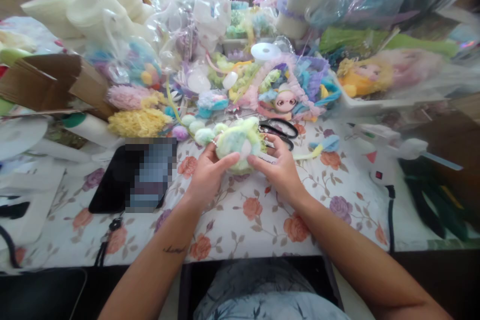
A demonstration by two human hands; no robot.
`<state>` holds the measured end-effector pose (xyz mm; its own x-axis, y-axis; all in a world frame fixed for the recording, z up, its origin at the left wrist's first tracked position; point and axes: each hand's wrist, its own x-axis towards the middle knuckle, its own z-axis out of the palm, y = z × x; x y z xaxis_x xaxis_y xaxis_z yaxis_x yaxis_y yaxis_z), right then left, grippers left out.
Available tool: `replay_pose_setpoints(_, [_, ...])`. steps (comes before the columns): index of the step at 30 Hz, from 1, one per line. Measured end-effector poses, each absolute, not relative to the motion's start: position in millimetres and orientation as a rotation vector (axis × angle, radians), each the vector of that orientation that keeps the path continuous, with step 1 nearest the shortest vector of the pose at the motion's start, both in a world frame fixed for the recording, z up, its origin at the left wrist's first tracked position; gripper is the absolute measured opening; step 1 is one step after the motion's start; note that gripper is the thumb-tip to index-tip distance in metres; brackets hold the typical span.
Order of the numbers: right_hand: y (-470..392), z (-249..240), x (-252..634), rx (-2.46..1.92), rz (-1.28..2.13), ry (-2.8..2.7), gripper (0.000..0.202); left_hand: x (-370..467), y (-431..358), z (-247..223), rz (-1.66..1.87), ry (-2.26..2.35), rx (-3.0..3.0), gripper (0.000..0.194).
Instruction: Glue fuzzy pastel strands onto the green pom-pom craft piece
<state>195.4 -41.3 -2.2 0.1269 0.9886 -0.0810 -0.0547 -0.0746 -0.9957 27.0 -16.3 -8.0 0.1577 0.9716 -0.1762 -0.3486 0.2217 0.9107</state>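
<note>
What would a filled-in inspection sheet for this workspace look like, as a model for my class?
Surface: floral tablecloth, white with printed roses.
Job's things: pale green fuzzy piece, in both hands; black-handled scissors just behind it.
Clutter: yellow fluffy bundle, doll head, plastic bags and many colourful pieces crowd the far side; dark device lies at left.
Hands: left hand and right hand hold the piece from opposite sides.
Cables: black cable at right.
Surroundings: cardboard box at left; background blurred.
</note>
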Motion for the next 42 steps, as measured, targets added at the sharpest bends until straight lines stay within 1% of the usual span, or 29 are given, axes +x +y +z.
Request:
replay_pose_setpoints(5, [-42.7,-1.3,195.1,-1.268,1.211,-1.028,0.056,25.7,-15.6,-8.3,1.132,0.926,0.874,0.052])
replay_pose_setpoints(15, [-43.7,-1.9,194.8,-1.269,1.2,-1.025,0.06,23.2,-15.5,-10.3,1.152,0.97,0.978,0.053])
replay_pose_setpoints(20, [-44.4,-1.5,194.2,-1.282,1.155,-1.041,0.058,22.9,-17.0,-8.1,1.142,1.063,1.021,0.045])
replay_pose_setpoints(27, [-45.0,-1.7,193.8,-1.302,1.122,-1.064,0.061,22.8,-16.4,-7.8,1.153,1.173,1.077,0.038])
replay_pose_setpoints(35, [-45.1,-2.1,194.0,-1.285,1.105,-1.073,0.058,24.1,-16.7,-7.7,1.198,1.145,1.047,0.035])
replay_pose_setpoints(42, [-44.0,-4.2,193.1,-1.276,1.133,-1.053,0.059,24.3,-15.3,-9.3,1.204,1.184,1.024,0.04])
